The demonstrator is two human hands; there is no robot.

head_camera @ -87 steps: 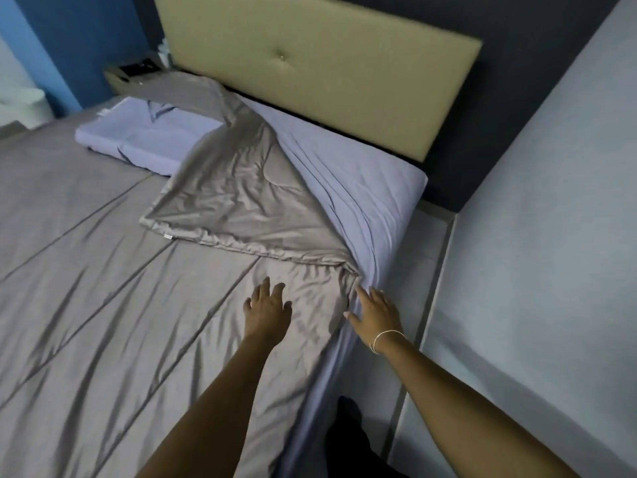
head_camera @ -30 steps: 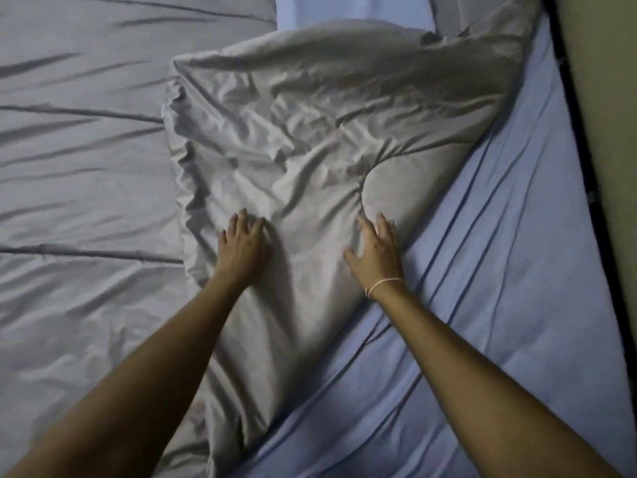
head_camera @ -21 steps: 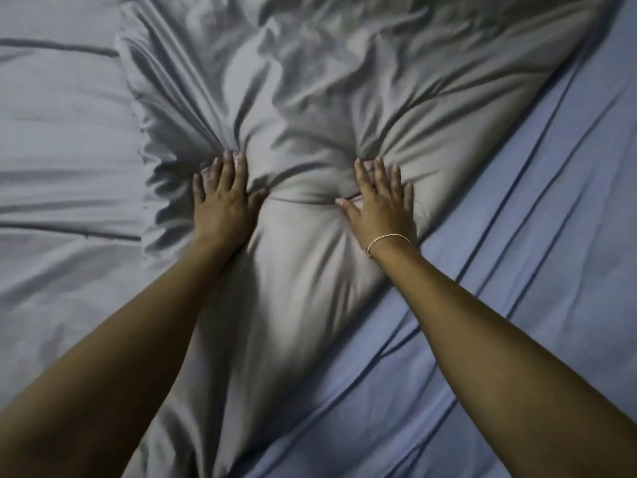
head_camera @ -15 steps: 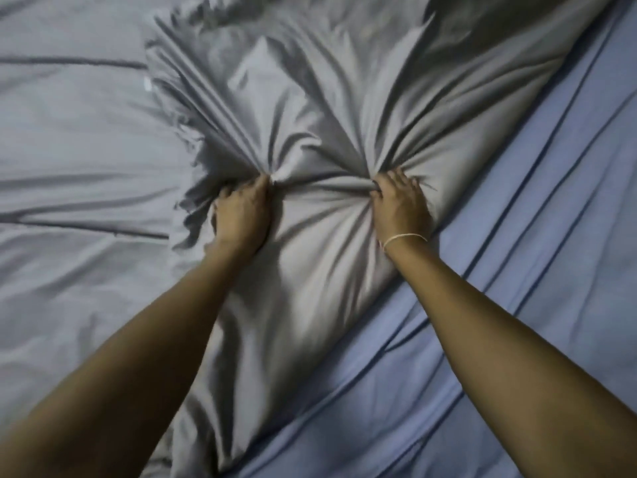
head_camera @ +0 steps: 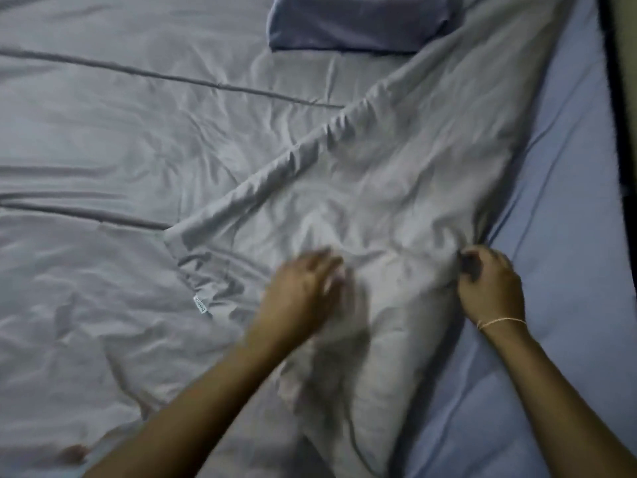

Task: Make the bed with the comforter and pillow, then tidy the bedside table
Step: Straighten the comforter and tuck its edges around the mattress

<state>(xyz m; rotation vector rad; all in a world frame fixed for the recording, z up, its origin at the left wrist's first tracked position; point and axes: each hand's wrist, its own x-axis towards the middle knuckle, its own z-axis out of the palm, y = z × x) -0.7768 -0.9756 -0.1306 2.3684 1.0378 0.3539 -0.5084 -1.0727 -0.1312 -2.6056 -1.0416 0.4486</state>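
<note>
The grey comforter (head_camera: 138, 150) covers most of the bed, and its folded-back corner (head_camera: 396, 174) lies crumpled over the blue sheet (head_camera: 568, 236). My left hand (head_camera: 303, 288) is blurred and lies on top of this fold, its fingers looking stretched out over the fabric. My right hand (head_camera: 489, 284), with a thin band at the wrist, has its fingers curled round the fold's right edge where it meets the sheet. A blue pillow (head_camera: 362, 22) lies at the top of the view, partly under the comforter's edge.
The beige headboard (head_camera: 629, 81) and a dark gap run down the right edge. A small white label (head_camera: 200, 303) sits on the comforter's hem left of my left hand. The bedside table is out of view.
The bunched fold has been drawn out and flattened, and more of it now spreads toward the pillow. My left hand has let go of its fistful; my right hand has shifted to the fold's right edge.
</note>
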